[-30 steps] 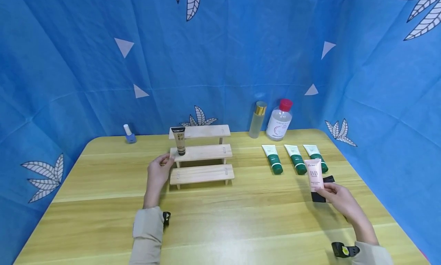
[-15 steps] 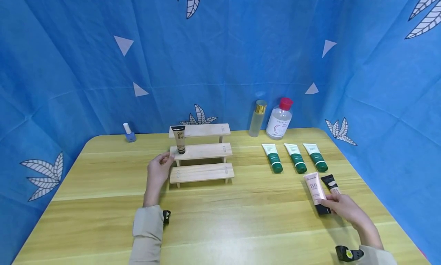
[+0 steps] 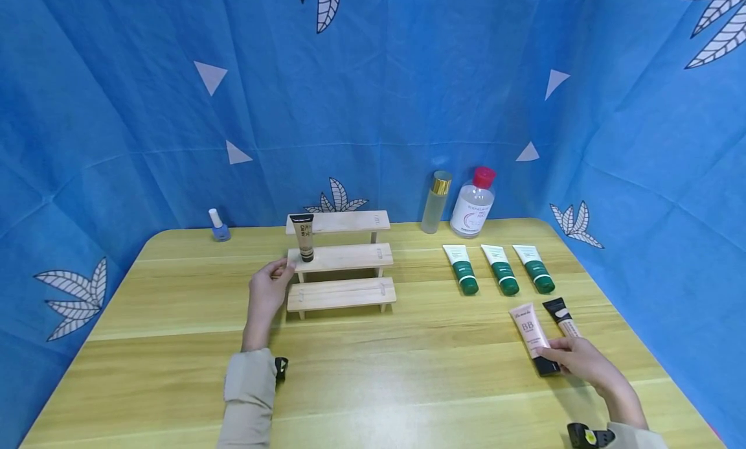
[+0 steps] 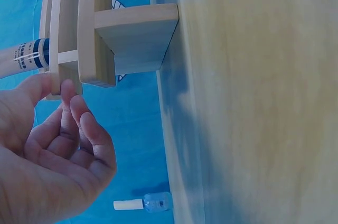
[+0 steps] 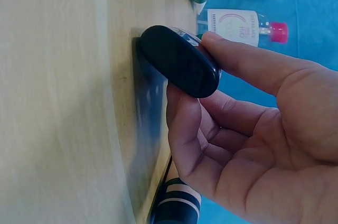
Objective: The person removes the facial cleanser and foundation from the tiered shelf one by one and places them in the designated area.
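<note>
My left hand [image 3: 270, 288] pinches the left end of the middle board of a three-tier wooden display stand [image 3: 344, 295]. A small beige tube with a black top and base [image 3: 305, 237] stands upright on that board, close to my thumb. At the right, my right hand [image 3: 588, 363] holds a pink BB cream tube [image 3: 530, 329] between thumb and fingers, near its black cap [image 5: 179, 61]. The tube is tilted, low over the table; whether it touches the wood cannot be told. Beside it lies a second beige and black tube [image 3: 562, 316], partly hidden by my right hand.
Several green and white tubes, one of them a hand-sized tube [image 3: 500, 269], lie in a row at the right. Behind them stand a gold-capped bottle [image 3: 434, 206] and a red-capped clear bottle [image 3: 472, 206]. A blue nail polish bottle [image 3: 219, 227] stands at the back left, before a blue curtain [image 3: 373, 99].
My right hand has lowered the pink BB cream tube toward the table and nearer to me, tilting it back. The beige tube beside it has come into view. My left hand stays put.
</note>
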Demonstrator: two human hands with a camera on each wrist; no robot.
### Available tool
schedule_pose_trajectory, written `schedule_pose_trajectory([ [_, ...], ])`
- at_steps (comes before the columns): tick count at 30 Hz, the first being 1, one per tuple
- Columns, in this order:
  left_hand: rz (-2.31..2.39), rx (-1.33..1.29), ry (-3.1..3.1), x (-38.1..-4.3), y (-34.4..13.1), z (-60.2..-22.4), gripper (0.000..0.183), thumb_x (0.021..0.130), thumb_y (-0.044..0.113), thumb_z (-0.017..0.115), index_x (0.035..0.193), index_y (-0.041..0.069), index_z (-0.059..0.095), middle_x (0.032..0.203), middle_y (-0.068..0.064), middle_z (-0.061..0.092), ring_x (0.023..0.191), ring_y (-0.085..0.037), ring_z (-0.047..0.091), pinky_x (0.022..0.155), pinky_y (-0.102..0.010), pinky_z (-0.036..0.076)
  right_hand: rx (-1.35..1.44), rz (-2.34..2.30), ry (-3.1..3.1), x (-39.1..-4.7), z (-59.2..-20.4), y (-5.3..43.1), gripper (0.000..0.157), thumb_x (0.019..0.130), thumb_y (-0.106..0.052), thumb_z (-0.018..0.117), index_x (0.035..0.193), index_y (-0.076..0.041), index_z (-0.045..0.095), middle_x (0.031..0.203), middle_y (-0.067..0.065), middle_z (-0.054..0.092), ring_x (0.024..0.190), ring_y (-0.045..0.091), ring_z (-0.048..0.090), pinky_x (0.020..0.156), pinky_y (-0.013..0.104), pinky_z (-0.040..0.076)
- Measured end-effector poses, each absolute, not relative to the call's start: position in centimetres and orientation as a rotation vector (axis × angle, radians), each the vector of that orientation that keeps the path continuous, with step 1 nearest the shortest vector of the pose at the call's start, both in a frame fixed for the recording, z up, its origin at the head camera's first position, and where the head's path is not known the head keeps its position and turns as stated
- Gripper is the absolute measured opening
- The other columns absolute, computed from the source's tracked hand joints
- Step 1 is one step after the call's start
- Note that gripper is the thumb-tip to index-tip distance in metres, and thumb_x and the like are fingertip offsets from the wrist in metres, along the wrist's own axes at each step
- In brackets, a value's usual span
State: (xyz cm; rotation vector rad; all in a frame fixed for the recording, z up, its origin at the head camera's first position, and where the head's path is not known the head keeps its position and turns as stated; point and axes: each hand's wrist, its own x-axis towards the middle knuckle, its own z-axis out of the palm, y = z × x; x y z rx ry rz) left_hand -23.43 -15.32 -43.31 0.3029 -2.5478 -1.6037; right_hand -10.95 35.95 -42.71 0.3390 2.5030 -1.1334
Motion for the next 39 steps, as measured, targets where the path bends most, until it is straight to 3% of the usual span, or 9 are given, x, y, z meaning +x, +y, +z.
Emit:
schedule_pose_trajectory([
  [6, -1.621, 0.303, -2.542, -23.37, -15.31, -43.35, 0.045, 0.097, 0.029, 0.055, 0.13, -0.001, 0.055, 0.116, -0.023, 0.059, 0.105, -0.031, 0.055, 0.082, -0.038, 0.044, 0.352, -1.149, 2.481, -10.92, -42.7, 35.93, 0.038, 0.095, -0.017, 0.053, 0.11, 0.017, 0.055, 0.065, -0.002, 0.044, 0.057, 0.011, 0.039, 0.057, 0.025, 0.034],
  [13, -1.608, 0.307, -2.558, -23.36, -15.35, -43.34, 0.045, 0.097, 0.03, 0.054, 0.13, 0.0, 0.055, 0.116, -0.023, 0.06, 0.104, -0.031, 0.055, 0.078, -0.033, 0.044, 0.367, -1.124, 2.495, -10.97, -42.8, 36.05, 0.035, 0.095, -0.019, 0.054, 0.106, 0.014, 0.058, 0.063, -0.003, 0.041, 0.057, 0.012, 0.039, 0.057, 0.026, 0.033],
  [16, -1.597, 0.307, -2.555, -23.36, -15.35, -43.33, 0.044, 0.097, 0.03, 0.055, 0.129, 0.0, 0.056, 0.115, -0.022, 0.061, 0.102, -0.03, 0.056, 0.074, -0.029, 0.043, 0.389, -1.091, 2.509, -11.15, -42.87, 36.17, 0.042, 0.095, -0.021, 0.054, 0.111, 0.017, 0.055, 0.068, -0.001, 0.046, 0.062, 0.014, 0.042, 0.06, 0.027, 0.036],
  [22, -1.588, 0.308, -2.551, -23.32, -15.32, -43.26, 0.044, 0.097, 0.03, 0.055, 0.129, -0.001, 0.056, 0.114, -0.022, 0.061, 0.101, -0.031, 0.056, 0.073, -0.029, 0.043, 0.4, -1.033, 2.535, -11.41, -42.99, 36.42, 0.055, 0.094, -0.028, 0.057, 0.12, 0.02, 0.048, 0.097, 0.013, 0.058, 0.079, 0.017, 0.049, 0.066, 0.029, 0.043],
  [27, -1.599, 0.309, -2.554, -23.38, -15.31, -43.26, 0.044, 0.097, 0.03, 0.054, 0.129, 0.0, 0.056, 0.114, -0.021, 0.061, 0.101, -0.03, 0.056, 0.073, -0.029, 0.042, 0.397, -1.035, 2.549, -11.28, -43.12, 36.56, 0.053, 0.094, -0.025, 0.055, 0.12, 0.021, 0.048, 0.09, 0.009, 0.057, 0.075, 0.015, 0.047, 0.063, 0.026, 0.042],
  [33, -1.598, 0.303, -2.558, -23.33, -15.3, -43.32, 0.044, 0.097, 0.03, 0.054, 0.13, 0.0, 0.056, 0.113, -0.021, 0.061, 0.098, -0.028, 0.056, 0.069, -0.027, 0.042, 0.415, -1.013, 2.555, -11.29, -43.11, 36.68, 0.055, 0.095, -0.026, 0.055, 0.123, 0.02, 0.046, 0.103, 0.023, 0.058, 0.083, 0.018, 0.052, 0.067, 0.028, 0.046],
  [39, -1.584, 0.292, -2.549, -23.38, -15.35, -43.32, 0.044, 0.097, 0.03, 0.055, 0.129, -0.001, 0.056, 0.113, -0.023, 0.061, 0.099, -0.03, 0.057, 0.069, -0.026, 0.042, 0.425, -0.985, 2.574, -11.35, -43.02, 36.68, 0.053, 0.095, -0.027, 0.055, 0.122, 0.019, 0.048, 0.105, 0.026, 0.057, 0.086, 0.021, 0.054, 0.068, 0.029, 0.046],
])
